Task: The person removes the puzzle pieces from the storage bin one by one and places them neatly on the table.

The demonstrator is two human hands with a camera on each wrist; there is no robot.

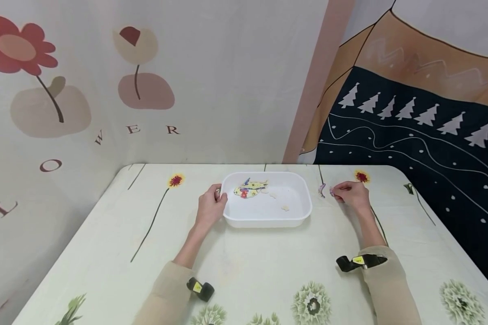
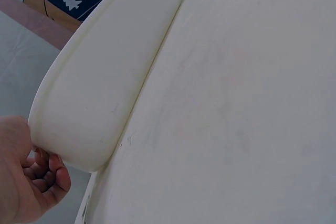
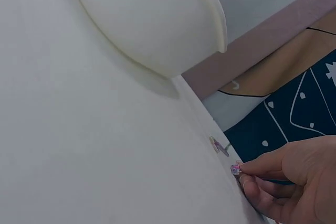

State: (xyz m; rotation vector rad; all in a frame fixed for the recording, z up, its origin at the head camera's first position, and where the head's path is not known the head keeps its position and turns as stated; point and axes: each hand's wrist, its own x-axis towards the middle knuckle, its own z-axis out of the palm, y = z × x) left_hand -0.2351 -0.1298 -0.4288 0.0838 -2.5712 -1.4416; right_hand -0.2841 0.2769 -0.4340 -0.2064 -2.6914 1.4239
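A white plastic tray (image 1: 264, 223) stands on the table with my left hand (image 1: 211, 205) at its left end. The thumb lies on the rim and the fingers curl against the outer wall, as the left wrist view (image 2: 34, 179) also shows. Inside are colourful yellow, blue and red patterned pieces (image 1: 250, 188) and a small pale piece (image 1: 285, 208). To the right of the tray my right hand (image 1: 354, 195) pinches a small shiny purple-pink piece (image 3: 235, 169) between thumb and fingertips, low over the table. A similar purple piece (image 1: 321, 190) lies just left of those fingertips.
A pale cloth (image 1: 244, 266) printed with flowers covers the table. Behind it hangs a light curtain (image 1: 227, 90) with flower prints, and at the right a dark fabric (image 1: 390, 131) with white trees. Both sleeves carry black wrist devices (image 1: 201, 290).
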